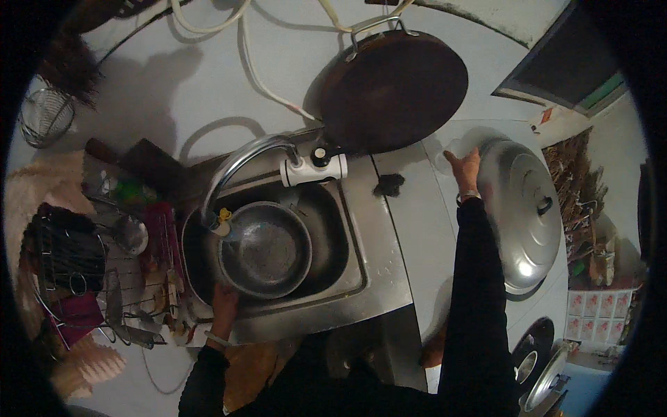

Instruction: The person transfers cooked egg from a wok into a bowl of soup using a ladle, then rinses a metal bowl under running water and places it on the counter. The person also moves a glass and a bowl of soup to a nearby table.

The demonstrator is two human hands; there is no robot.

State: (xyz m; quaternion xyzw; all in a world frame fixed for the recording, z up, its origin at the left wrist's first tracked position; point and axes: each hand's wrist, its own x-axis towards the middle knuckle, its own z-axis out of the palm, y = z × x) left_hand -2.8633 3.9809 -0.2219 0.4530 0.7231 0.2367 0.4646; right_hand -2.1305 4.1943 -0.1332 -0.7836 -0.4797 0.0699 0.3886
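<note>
In the sink (333, 250), a round grey metal basin (268, 255) sits under the curved chrome faucet (234, 156). My left hand (225, 307) is at the basin's near left rim, its fingertips partly hidden there. To the right, my right hand (465, 169) reaches over the white counter, thumb and fingers spread. It is beside a large domed metal lid (521, 219) with a dark knob. A faint pale shape lies by the thumb, too unclear to name. A yellow bit (224, 214) hangs at the faucet's spout.
A big dark round pan (396, 91) leans against the wall behind the sink. On the left stands a wire dish rack (140, 292) with a metal ladle (130, 234). A black scrubber (389, 184) lies right of the sink. Another lid (547, 375) is at lower right.
</note>
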